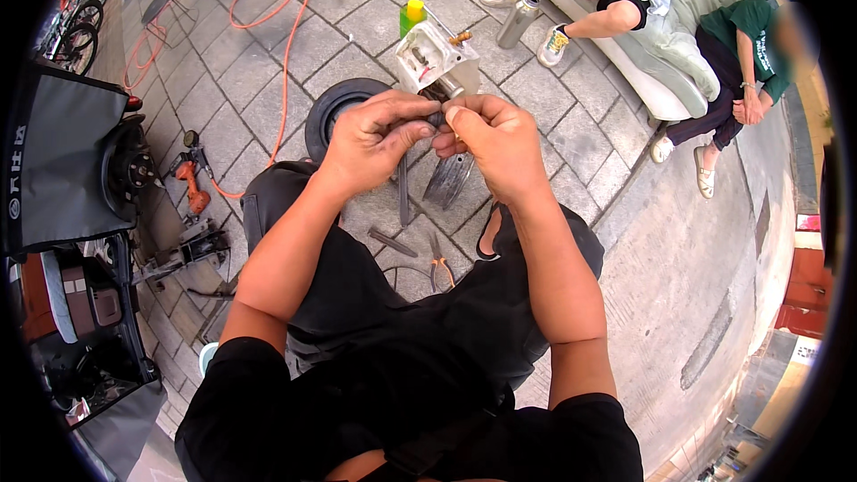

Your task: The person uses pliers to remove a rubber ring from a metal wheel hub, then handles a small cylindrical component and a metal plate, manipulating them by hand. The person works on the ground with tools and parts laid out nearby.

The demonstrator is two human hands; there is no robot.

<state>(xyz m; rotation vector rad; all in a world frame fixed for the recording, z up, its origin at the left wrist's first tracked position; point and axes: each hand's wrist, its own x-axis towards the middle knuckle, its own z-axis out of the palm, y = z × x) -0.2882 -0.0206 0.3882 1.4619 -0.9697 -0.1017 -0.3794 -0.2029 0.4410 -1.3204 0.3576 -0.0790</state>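
Note:
Both hands meet in front of me over the paving. My left hand (379, 138) pinches a small dark part (436, 119) between thumb and fingers; its kind I cannot make out. The fingertips of my right hand (498, 147) close on the same part from the other side. Just beyond the hands stands a cut-open whitish container (468, 64) with tools in it. A black tyre (316, 125) lies beside my left hand. Below the hands are a flat metal bar (403, 199), a grey metal piece (449, 182), a short dark bar (392, 242) and orange-handled pliers (440, 270).
A yellow-green bottle (413, 13) stands behind the container, a metal flask (518, 21) to its right. Two people sit on a pale sofa (656, 80). An orange hose (287, 80) and an orange power tool (191, 186) lie left, near a vehicle with a grey cover (67, 152).

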